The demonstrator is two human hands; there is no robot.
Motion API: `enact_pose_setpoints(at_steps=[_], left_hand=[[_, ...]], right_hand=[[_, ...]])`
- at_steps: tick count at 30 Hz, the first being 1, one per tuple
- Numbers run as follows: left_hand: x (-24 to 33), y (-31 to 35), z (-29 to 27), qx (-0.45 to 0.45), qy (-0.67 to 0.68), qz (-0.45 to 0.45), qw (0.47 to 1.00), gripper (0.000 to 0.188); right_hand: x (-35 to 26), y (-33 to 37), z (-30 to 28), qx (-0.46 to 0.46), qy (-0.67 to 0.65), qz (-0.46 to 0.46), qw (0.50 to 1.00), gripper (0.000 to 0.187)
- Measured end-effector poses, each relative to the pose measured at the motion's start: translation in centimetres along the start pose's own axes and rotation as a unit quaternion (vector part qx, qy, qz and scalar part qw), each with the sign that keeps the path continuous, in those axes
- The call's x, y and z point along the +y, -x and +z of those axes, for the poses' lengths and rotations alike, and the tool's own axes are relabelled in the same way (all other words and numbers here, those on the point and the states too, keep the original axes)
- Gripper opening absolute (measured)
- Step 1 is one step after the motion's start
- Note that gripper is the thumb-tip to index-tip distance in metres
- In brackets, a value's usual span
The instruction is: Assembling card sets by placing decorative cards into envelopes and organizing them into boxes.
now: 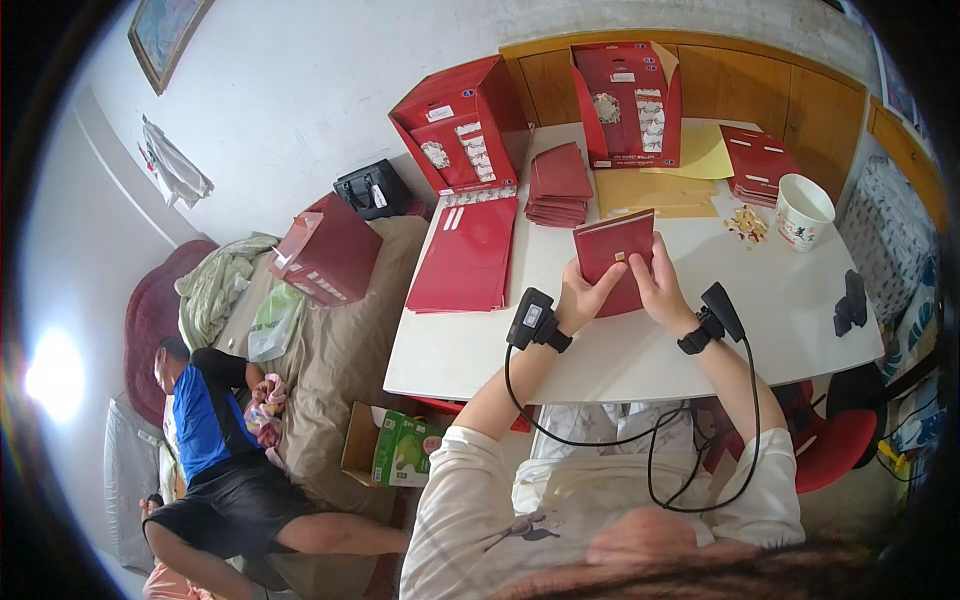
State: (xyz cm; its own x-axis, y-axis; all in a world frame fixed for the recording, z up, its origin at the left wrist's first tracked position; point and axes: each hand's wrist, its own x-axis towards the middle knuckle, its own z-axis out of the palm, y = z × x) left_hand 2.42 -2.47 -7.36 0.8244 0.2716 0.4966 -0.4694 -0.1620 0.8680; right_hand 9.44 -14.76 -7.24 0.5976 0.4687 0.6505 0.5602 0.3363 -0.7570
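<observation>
Above the middle of the white table (480,350) I hold a red card wallet (608,238) upright between both hands. Gripping its left side is my left hand (580,300), with the thumb across the front. My right hand (662,290) holds the right side, its thumb close to a small gold square (619,257) on the wallet's face. Another red piece (622,296) shows below, between my hands; whether it is joined to the wallet I cannot tell. Large flat red sheets (462,255) lie to the left, and a stack of smaller red wallets (558,185) lies behind.
Two red display boxes (455,130) (625,110) stand at the back. Right of them are yellow sheets (690,155), more red wallets (758,160), a white paper cup (803,215) and a pile of small bits (746,225). A person (215,430) reclines on the bed at left.
</observation>
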Motion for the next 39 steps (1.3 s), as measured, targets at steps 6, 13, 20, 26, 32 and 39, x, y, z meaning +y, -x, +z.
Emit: enact_pose_setpoints(at_steps=[6, 13, 20, 26, 32, 39], left_hand=[[0.3, 0.1, 0.0, -0.008, 0.003, -0.012, 1.000, 0.026], [0.3, 0.0, 0.0, -0.010, 0.011, -0.006, 1.000, 0.026], [0.4, 0.0, 0.2, -0.002, 0.006, 0.005, 1.000, 0.025], [0.2, 0.0, 0.0, -0.008, -0.008, 0.003, 1.000, 0.024], [0.4, 0.0, 0.1, -0.010, -0.002, -0.005, 1.000, 0.025], [1.2, 0.0, 0.1, 0.002, 0.027, 0.010, 1.000, 0.024]], right_hand=[[-0.2, 0.0, 0.1, -0.005, 0.001, -0.001, 1.000, 0.029], [-0.1, -0.1, 0.1, 0.000, 0.005, -0.001, 1.000, 0.028], [0.0, 0.0, -0.1, 0.007, 0.000, -0.004, 1.000, 0.027], [-0.2, -0.1, 0.1, 0.006, 0.002, -0.012, 1.000, 0.026], [0.0, 0.0, 0.0, 0.004, -0.003, -0.004, 1.000, 0.026], [0.5, -0.1, 0.1, 0.008, -0.008, -0.014, 1.000, 0.025]])
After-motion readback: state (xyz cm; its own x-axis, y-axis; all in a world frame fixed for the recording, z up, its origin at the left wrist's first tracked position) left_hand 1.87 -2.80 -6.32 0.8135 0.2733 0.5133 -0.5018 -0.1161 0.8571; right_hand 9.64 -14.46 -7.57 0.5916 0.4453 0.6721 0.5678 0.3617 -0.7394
